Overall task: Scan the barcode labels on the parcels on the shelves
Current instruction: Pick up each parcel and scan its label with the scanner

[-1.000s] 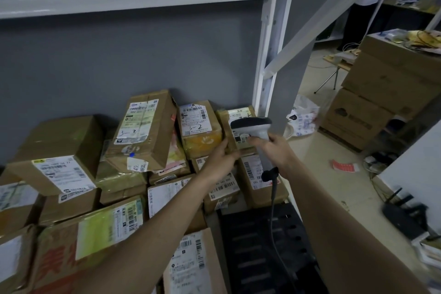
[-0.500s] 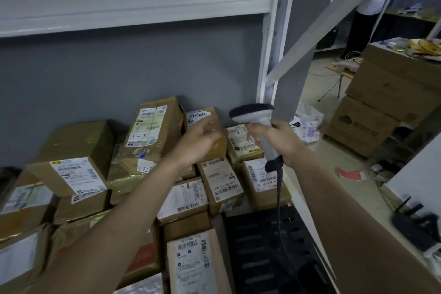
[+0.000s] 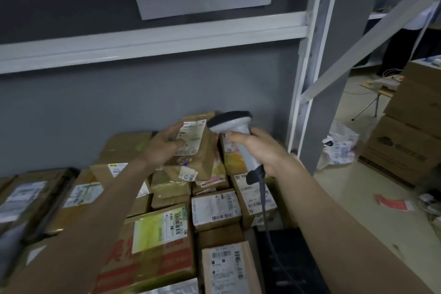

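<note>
Against a grey wall, brown cardboard parcels (image 3: 214, 210) crowd the white metal shelf (image 3: 152, 40). The left hand (image 3: 164, 148) grips a tilted labelled box (image 3: 193, 148) at the back; the right hand (image 3: 262, 150) clasps a grey handheld scanner (image 3: 235, 131). The tilted box may slip, blurring the scan.

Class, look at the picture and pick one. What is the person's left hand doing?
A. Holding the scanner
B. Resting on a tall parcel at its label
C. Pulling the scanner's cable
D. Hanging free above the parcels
B: the left hand lies against the tall parcel beside its white label, while the right hand grips the scanner.
</note>
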